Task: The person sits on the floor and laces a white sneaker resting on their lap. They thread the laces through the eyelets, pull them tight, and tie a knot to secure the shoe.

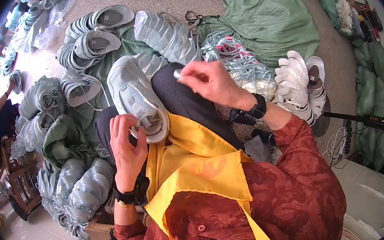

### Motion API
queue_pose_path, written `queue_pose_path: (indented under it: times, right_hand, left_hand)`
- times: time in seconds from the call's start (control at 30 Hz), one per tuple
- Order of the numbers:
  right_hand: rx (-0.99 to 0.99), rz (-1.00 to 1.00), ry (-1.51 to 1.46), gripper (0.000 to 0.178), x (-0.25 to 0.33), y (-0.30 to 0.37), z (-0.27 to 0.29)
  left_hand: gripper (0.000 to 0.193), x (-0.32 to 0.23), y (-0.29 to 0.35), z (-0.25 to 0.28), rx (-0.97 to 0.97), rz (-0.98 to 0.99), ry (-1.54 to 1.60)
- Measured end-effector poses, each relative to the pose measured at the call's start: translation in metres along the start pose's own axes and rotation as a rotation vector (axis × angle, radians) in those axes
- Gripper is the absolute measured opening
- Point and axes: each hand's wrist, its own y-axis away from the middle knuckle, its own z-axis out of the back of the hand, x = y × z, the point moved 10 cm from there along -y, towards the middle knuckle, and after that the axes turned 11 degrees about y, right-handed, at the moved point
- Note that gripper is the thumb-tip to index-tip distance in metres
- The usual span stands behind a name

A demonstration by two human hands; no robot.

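A pale blue-grey sneaker upper [127, 82] rests across my lap, toe pointing away from me and opening toward me. At that opening is my left hand [127, 139], fingers bent and thumb close to them, gripping the edge by the tongue [141, 110]. My right hand [211, 82] is raised to the right of the upper, apart from it. Between its thumb and fingertips is a small white piece [177, 73], too small to identify. The yellow apron [202, 166] covers part of my lap under the upper.
Stacked grey-blue shoe uppers [166, 35] lie ahead and to the left. Bundled shoelaces [226, 49] sit ahead on the right, near a large green sack [270, 16]. White uppers [291, 80] stand at the right. Another person's arm [2, 96] shows at the far left.
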Motion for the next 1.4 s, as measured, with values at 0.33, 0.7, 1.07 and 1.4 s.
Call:
queue_pose_path:
  times: [0.33,0.7,1.07,1.4]
  right_hand:
    - [0.215,0.440,-0.034,0.010,0.121,0.028,-0.056]
    - [-0.013,0.283,0.152,0.006,0.072,0.039,0.033]
    - [-0.241,-0.040,0.252,0.013,-0.046,0.026,0.147]
    - [-0.335,-0.138,0.338,0.016,-0.109,0.013,0.155]
  left_hand:
    - [0.011,-0.021,0.007,-0.018,0.128,0.277,0.722]
    - [0.015,-0.008,0.026,-0.020,0.287,0.412,0.727]
    - [0.017,-0.009,0.017,-0.004,0.257,0.450,0.700]
    - [0.013,0.005,0.018,0.018,0.136,0.482,0.798]
